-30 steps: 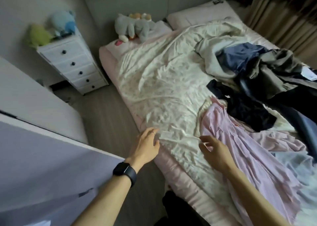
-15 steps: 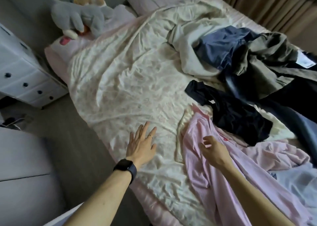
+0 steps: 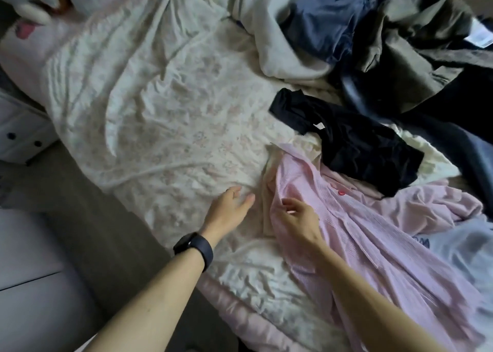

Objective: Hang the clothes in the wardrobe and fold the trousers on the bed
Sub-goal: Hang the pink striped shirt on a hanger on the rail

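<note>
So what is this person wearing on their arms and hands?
Both forearms are bare, with no sleeves in view. The left wrist carries a dark smartwatch on a dark band, and a thin ring sits on a finger of the left hand. The right hand shows no ring, watch or glove.

A pink shirt (image 3: 373, 231) lies crumpled on the bed (image 3: 165, 116). The right hand (image 3: 297, 219) is on the left edge of the pink shirt with its fingers bent. I can't tell if it pinches the cloth. The left hand (image 3: 228, 211) is just left of the pink shirt, with straight fingers low over the sheet and a black watch (image 3: 196, 247) on its wrist. A black top (image 3: 352, 143) lies past the pink shirt, touching its far side. Further past sit a blue cloth (image 3: 325, 23) and a green cloth (image 3: 416, 34).
</note>
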A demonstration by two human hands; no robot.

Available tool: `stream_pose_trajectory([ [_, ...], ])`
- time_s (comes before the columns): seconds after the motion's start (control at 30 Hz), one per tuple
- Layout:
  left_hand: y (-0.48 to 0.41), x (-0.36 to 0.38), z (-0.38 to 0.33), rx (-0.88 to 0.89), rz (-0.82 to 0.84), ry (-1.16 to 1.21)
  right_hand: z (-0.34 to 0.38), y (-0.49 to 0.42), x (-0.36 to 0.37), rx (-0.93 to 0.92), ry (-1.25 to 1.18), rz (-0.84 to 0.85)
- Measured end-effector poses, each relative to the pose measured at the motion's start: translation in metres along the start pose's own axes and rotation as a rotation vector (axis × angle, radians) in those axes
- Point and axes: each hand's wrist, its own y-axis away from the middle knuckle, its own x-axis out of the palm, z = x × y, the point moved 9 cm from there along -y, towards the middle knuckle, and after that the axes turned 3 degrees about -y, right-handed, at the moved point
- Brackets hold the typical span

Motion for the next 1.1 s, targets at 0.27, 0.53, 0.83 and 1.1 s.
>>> stream_pose_trajectory([
  [0.27, 0.041, 0.020, -0.035, 0.076, 0.002, 0.045, 0.004, 0.112, 0.023, -0.059, -0.076, 0.268],
  [0.53, 0.163, -0.030, 0.011, 0.196, -0.055, -0.071, 0.052, 0.132, -0.041, -0.184, 0.042, 0.071],
  [0.83, 0.311, -0.093, 0.082, 0.241, -0.247, -0.190, 0.147, 0.177, 0.090, -0.274, 0.343, 0.874],
  [1.1, 0.417, -0.134, 0.164, 0.057, -0.509, -0.095, 0.169, 0.318, 0.220, -0.414, 0.548, 1.397],
])
